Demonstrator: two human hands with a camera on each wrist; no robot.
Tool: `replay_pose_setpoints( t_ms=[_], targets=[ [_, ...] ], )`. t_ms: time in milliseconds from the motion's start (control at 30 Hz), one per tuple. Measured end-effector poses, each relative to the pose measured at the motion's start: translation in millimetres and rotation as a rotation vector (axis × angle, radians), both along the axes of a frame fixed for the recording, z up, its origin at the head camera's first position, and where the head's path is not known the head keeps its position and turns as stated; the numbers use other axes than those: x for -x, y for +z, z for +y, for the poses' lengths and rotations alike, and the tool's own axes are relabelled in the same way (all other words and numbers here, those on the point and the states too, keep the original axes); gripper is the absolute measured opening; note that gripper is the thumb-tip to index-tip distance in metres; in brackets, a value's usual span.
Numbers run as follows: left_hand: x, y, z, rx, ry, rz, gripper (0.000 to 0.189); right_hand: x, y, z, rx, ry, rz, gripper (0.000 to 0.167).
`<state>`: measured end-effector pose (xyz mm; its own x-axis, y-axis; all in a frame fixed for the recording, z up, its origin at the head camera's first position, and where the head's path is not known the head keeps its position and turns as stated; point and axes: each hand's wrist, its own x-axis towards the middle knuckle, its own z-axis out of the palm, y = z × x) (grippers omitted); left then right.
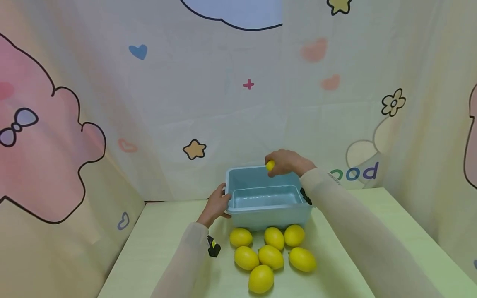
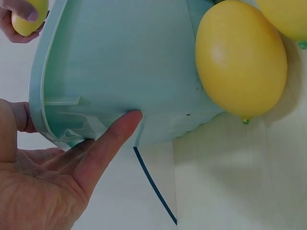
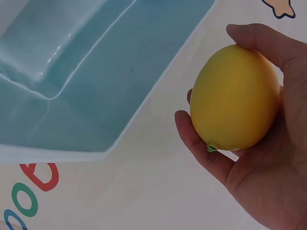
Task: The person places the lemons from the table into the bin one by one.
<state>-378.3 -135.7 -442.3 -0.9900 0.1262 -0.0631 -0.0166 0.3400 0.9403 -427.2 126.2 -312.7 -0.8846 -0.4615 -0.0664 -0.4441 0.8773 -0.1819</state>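
The lemon (image 3: 235,98) sits in my right grip (image 1: 288,162), which is wrapped round it, held up near the far side of the blue tub (image 1: 272,217). My left grip (image 1: 216,204) holds the tub's left end. Seven more lemons (image 1: 271,257) lie on the tabletop (image 1: 160,244) in front.

The left sleeve (image 1: 185,256) is long, plain and off-white; the right sleeve (image 1: 361,227) matches. A small black clip-like piece (image 1: 214,249), marked yellow, sits near the left wrist; another black piece (image 1: 306,196) shows by the right. The fingers (image 3: 194,140) are bare.
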Motion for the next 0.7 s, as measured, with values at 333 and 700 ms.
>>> replay_pose_setpoints(
  t_ms=[333,700],
  targets=[
    [0.5,-2.1,1.9,0.003,-0.014,-0.004,0.063,9.3,-8.9,0.3,-0.034,-0.032,-0.122,0.044],
    [-1.7,1.8,1.4,0.005,-0.008,-0.01,0.065,18.5,-19.6,2.9,-0.03,-0.064,-0.203,0.052]
  ],
)
